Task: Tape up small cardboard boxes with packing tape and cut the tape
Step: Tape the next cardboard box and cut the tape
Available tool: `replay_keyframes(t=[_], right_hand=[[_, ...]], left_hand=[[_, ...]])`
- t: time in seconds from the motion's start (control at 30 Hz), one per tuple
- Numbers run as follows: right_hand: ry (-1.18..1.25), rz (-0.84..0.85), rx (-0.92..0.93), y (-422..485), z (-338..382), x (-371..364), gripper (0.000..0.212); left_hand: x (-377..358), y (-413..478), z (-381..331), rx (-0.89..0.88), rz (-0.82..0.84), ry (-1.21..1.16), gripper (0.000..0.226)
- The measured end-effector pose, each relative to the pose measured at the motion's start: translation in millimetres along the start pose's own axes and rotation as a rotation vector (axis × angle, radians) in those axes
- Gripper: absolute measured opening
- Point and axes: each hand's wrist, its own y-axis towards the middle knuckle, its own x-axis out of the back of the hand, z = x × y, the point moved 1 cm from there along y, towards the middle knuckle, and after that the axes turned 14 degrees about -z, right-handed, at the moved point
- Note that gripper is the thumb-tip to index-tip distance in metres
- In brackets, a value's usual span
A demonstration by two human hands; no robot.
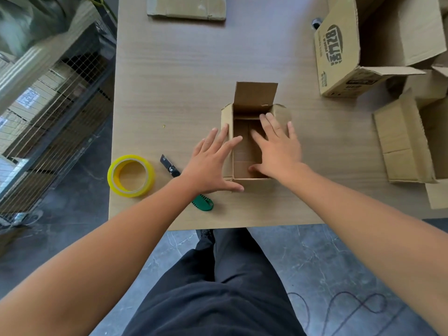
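My left hand [213,163] lies flat on the box's [255,97] left flap, my right hand [278,151] over its mouth, fingers straight, both holding nothing

I stand at a pale wood-grain table [194,69] that fills the upper middle of the frame. Below it the floor [315,251] is dark grey tile with pale veins. A wire-mesh cage [60,105] runs along the left edge. A thin dark cord [351,306] loops across the lower right.
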Motion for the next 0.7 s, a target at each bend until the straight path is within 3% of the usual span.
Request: replay_keyframes(t=[0.27, 0.37, 0.43, 0.57, 0.7], right_hand=[[-0.006, 0.036, -0.024, 20.2, 5.0, -1.5, 0.117], [0.093, 0.004, 0.038, 14.1, -2.7, 1.8, 0.107], [0.240, -0.087, 0.023, 1.8, -10.4, 0.7, 0.091], [0.668, -0.314, -0.248, -39.8, -17.5, -15.4, 0.076], [0.974, -0.107, -0.403, -62.1, 0.4, -38.6, 0.092]], left_hand=[[0.7, 0.6, 1.7, -0.035, 0.005, -0.018, 0.126], [9.3, 0.4, -1.8, -0.001, 0.075, -0.062, 0.127], [13.4, 0.8, -4.6, 0.042, 0.091, -0.104, 0.116], [8.1, -0.9, -6.2, 0.199, -0.012, -0.294, 0.090], [-9.1, -7.2, -16.1, 0.318, 0.046, -0.565, 0.077]])
